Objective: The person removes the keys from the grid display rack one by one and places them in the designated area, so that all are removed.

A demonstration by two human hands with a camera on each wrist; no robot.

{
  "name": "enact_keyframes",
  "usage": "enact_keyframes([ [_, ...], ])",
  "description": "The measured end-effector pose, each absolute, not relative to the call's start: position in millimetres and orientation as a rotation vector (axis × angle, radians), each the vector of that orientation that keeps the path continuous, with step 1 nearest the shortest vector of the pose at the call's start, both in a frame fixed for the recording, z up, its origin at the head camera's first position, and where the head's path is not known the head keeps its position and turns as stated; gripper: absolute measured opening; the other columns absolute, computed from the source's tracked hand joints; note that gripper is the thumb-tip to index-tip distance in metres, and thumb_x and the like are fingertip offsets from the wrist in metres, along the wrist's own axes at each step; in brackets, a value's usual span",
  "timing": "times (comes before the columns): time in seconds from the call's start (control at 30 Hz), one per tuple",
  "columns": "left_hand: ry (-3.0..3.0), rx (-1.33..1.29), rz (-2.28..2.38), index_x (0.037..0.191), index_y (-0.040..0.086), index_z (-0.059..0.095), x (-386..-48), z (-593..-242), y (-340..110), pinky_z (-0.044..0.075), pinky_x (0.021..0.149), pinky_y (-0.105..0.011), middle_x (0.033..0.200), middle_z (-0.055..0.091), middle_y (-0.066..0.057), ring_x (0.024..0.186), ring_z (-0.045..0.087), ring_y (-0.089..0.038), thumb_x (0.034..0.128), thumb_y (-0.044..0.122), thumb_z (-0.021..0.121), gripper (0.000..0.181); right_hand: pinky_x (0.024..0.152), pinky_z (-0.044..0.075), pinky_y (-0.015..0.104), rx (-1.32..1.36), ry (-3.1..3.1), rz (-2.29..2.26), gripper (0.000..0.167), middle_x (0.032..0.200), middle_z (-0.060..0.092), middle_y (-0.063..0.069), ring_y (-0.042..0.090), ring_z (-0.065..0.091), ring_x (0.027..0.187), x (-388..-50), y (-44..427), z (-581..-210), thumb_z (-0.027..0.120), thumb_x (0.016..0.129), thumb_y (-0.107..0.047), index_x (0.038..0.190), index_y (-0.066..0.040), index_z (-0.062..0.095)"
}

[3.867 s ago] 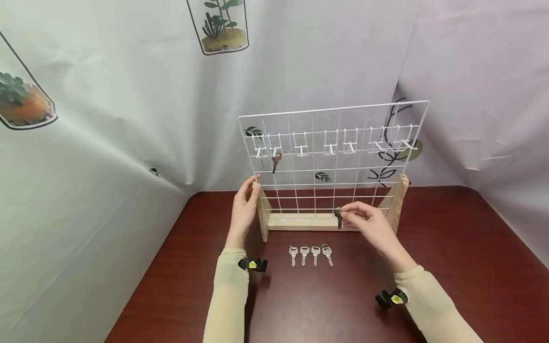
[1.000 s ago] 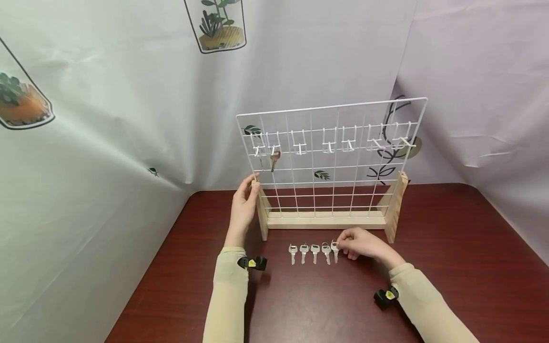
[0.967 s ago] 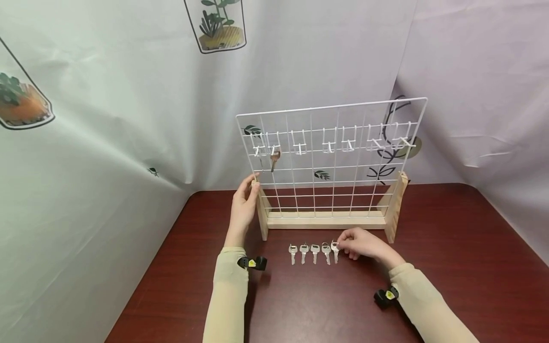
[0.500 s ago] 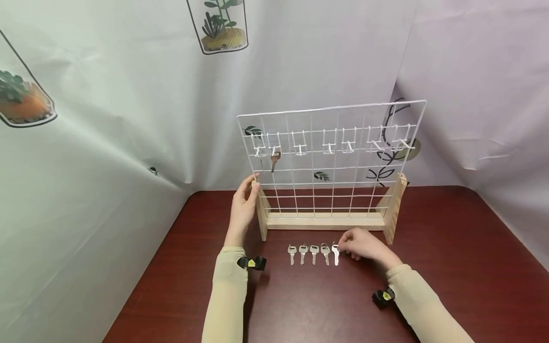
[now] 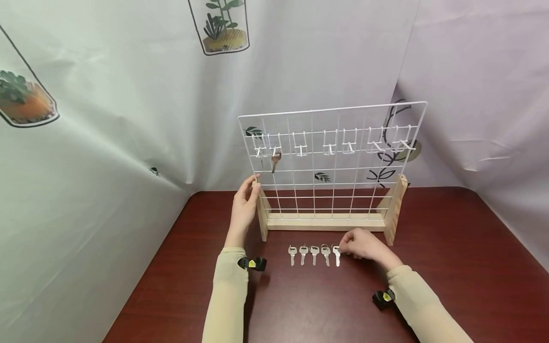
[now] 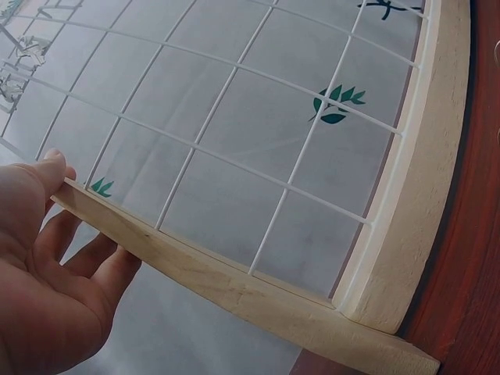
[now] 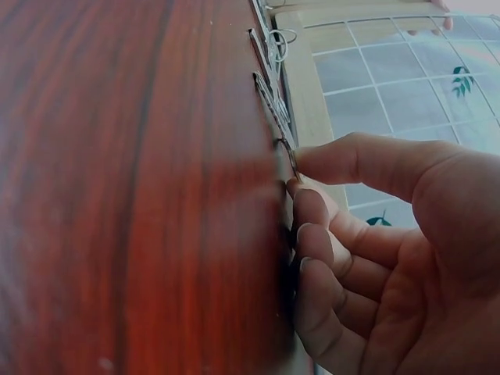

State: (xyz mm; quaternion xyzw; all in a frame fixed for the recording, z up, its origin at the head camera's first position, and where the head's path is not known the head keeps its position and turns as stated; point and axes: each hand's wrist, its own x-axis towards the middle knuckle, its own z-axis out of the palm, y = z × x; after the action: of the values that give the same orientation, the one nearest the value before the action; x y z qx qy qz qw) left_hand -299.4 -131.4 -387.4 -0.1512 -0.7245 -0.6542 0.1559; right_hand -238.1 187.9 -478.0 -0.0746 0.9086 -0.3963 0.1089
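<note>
My left hand [image 5: 243,209] grips the wooden left side post [image 6: 211,285] of a white wire grid rack [image 5: 314,196], thumb in front and fingers behind. At the right end of a row of silver keys [image 5: 314,252], my right hand [image 5: 364,247] pinches the head of the outermost key [image 5: 337,258] between thumb and forefinger. That key lies at table level, blade toward me; in the right wrist view the fingers hide part of its head. A brownish key [image 5: 276,162] hangs from the second hook from the left. Something thin hangs under the leftmost hook.
Several white hooks [image 5: 329,150] line the upper grid. The rack's wooden base bar [image 5: 326,223] runs just behind the keys on the dark red table [image 5: 291,305]. Pale printed fabric [image 5: 128,119] rises behind and at the left.
The right hand has brought a key down from before the rack's base to the right end of the row. Lately it has shifted slightly right with it. The left hand stays put.
</note>
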Motion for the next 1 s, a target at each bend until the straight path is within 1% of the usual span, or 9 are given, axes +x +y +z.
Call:
enact_keyframes([
  [0.2, -2.091, -0.433, -1.842, 0.138, -0.009, 0.053, -299.4, -388.2, -131.0, 0.039, 0.111, -0.048, 0.143, 0.054, -0.023, 0.137, 0.047, -0.034, 0.1032, 0.005, 0.056, 0.038, 0.047, 0.045, 0.027, -0.213, 2.676, -1.171, 0.005, 0.062, 0.058, -0.003, 0.01, 0.053, 0.05, -237.7, 187.4, -477.8, 0.073, 0.079, -0.013, 0.076, -0.011, 0.071],
  [0.3, -2.084, -0.443, -1.852, 0.138, -0.009, 0.053, -299.7, -388.5, -131.3, 0.039, 0.111, -0.049, 0.143, 0.054, -0.023, 0.137, 0.047, -0.038, 0.1033, 0.006, 0.056, 0.038, 0.048, 0.045, 0.027, -0.215, 2.667, -1.165, 0.004, 0.063, 0.059, -0.002, 0.011, 0.053, 0.05, -237.8, 187.5, -477.2, 0.073, 0.079, -0.013, 0.077, -0.01, 0.071],
  [0.37, -2.08, -0.445, -1.86, 0.138, -0.008, 0.054, -299.7, -388.8, -131.7, 0.04, 0.11, -0.049, 0.143, 0.054, -0.023, 0.136, 0.047, -0.038, 0.1033, 0.006, 0.056, 0.038, 0.048, 0.046, 0.027, -0.22, 2.664, -1.16, 0.004, 0.063, 0.058, -0.002, 0.011, 0.053, 0.05, -237.8, 187.4, -477.0, 0.073, 0.08, -0.013, 0.077, -0.01, 0.071],
  [0.57, -2.074, -0.445, -1.861, 0.138, -0.007, 0.054, -300.2, -389.0, -132.4, 0.04, 0.11, -0.048, 0.142, 0.054, -0.024, 0.136, 0.048, -0.033, 0.1028, 0.004, 0.056, 0.037, 0.048, 0.046, 0.028, -0.227, 2.67, -1.148, 0.005, 0.063, 0.058, -0.002, 0.011, 0.053, 0.05, -237.9, 187.0, -477.6, 0.074, 0.08, -0.013, 0.077, -0.01, 0.071],
  [0.63, -2.076, -0.451, -1.854, 0.138, -0.008, 0.054, -300.3, -388.7, -132.4, 0.039, 0.11, -0.048, 0.143, 0.053, -0.025, 0.136, 0.048, -0.034, 0.1029, 0.005, 0.056, 0.037, 0.047, 0.046, 0.028, -0.23, 2.673, -1.143, 0.004, 0.062, 0.058, -0.002, 0.011, 0.053, 0.049, -237.9, 186.8, -477.4, 0.073, 0.08, -0.012, 0.077, -0.01, 0.071],
  [0.9, -2.077, -0.443, -1.861, 0.138, -0.007, 0.055, -300.0, -387.7, -131.6, 0.04, 0.11, -0.047, 0.142, 0.056, -0.02, 0.136, 0.048, -0.038, 0.1034, 0.006, 0.056, 0.037, 0.048, 0.045, 0.027, -0.264, 2.682, -1.11, 0.007, 0.061, 0.057, -0.002, 0.01, 0.052, 0.049, -238.0, 186.4, -475.4, 0.068, 0.081, -0.01, 0.074, -0.01, 0.068],
  [1.0, -2.075, -0.441, -1.866, 0.138, -0.007, 0.055, -299.5, -388.5, -132.0, 0.04, 0.11, -0.047, 0.142, 0.055, -0.022, 0.136, 0.047, -0.039, 0.1032, 0.005, 0.055, 0.036, 0.049, 0.046, 0.027, -0.293, 2.658, -1.127, 0.006, 0.062, 0.056, -0.002, 0.01, 0.052, 0.05, -238.5, 187.6, -476.1, 0.068, 0.082, -0.01, 0.076, -0.009, 0.068],
])
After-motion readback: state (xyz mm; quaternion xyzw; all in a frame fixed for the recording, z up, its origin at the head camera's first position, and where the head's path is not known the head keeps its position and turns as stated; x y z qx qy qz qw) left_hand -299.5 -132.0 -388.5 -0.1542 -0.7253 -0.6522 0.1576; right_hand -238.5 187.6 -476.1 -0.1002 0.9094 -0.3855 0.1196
